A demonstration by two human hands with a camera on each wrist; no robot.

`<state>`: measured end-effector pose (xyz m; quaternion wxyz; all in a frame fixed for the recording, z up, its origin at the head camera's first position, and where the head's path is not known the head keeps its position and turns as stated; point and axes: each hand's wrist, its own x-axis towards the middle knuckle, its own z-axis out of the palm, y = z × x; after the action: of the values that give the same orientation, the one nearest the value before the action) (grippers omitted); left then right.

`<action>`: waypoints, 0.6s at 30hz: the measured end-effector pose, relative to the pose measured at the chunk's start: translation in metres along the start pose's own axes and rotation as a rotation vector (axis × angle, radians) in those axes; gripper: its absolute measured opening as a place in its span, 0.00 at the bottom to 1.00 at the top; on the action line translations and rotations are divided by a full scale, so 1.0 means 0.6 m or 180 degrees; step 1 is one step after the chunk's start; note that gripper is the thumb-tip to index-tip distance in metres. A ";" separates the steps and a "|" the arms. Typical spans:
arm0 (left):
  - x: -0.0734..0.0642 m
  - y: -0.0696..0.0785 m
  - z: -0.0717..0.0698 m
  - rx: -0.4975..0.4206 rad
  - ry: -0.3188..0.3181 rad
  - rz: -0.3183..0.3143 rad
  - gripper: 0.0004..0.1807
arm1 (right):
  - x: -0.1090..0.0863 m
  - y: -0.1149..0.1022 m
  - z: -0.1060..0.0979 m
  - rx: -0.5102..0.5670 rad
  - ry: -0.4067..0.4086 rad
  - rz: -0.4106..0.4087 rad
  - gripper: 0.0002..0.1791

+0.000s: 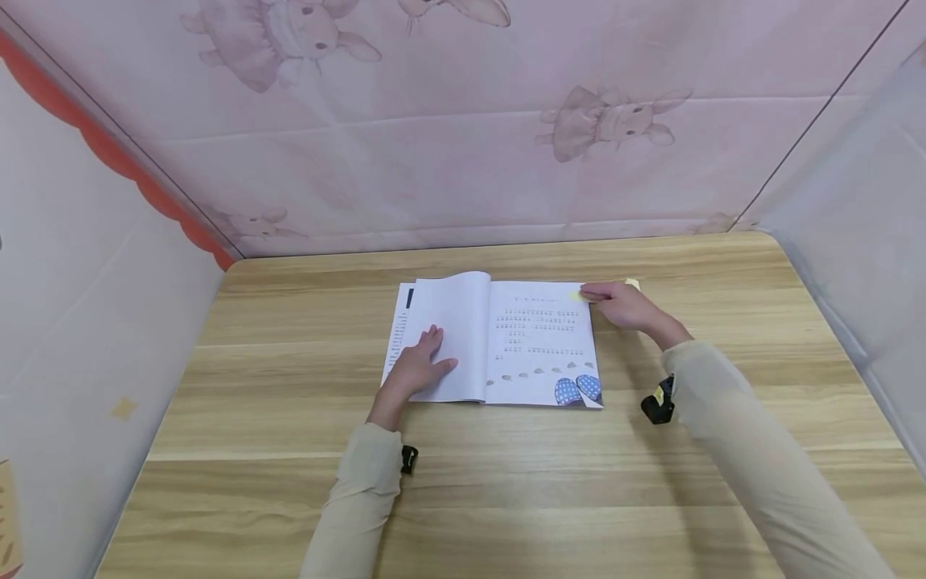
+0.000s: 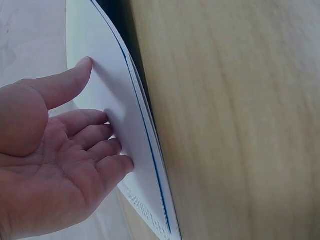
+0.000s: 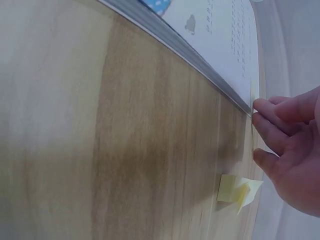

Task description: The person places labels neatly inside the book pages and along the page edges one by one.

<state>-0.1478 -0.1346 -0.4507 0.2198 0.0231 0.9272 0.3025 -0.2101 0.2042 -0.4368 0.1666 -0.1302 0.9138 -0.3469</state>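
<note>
An open book [image 1: 473, 338] lies on the wooden table, its left page blank and its right page printed with text and blue dotted shapes. My left hand [image 1: 418, 366] rests on the blank page; in the left wrist view its fingertips [image 2: 120, 162] touch the paper and the thumb stands apart. At the right page's upper outer corner is a yellow sticky note [image 1: 575, 295]. The fingers of my right hand [image 1: 624, 307] touch it there. From the right wrist, those fingers [image 3: 270, 132] lie extended over the note's thin edge beside the book corner, partly hiding it.
Pale yellow sticky notes [image 3: 232, 190] with a lifted flap lie on the table right of the book, mostly behind my right hand in the head view. A pink rabbit-print wall [image 1: 448, 177] borders the table's far edge. Each wrist carries a black camera [image 1: 658, 402].
</note>
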 end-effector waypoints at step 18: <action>-0.003 0.005 -0.005 -0.0001 -0.0030 -0.0013 0.35 | 0.012 -0.012 0.010 -0.0028 -0.0140 -0.0196 0.27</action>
<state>-0.1478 -0.1343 -0.4460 0.2248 0.0226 0.9261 0.3022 -0.2133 0.1926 -0.4377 0.1752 -0.1665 0.9070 -0.3449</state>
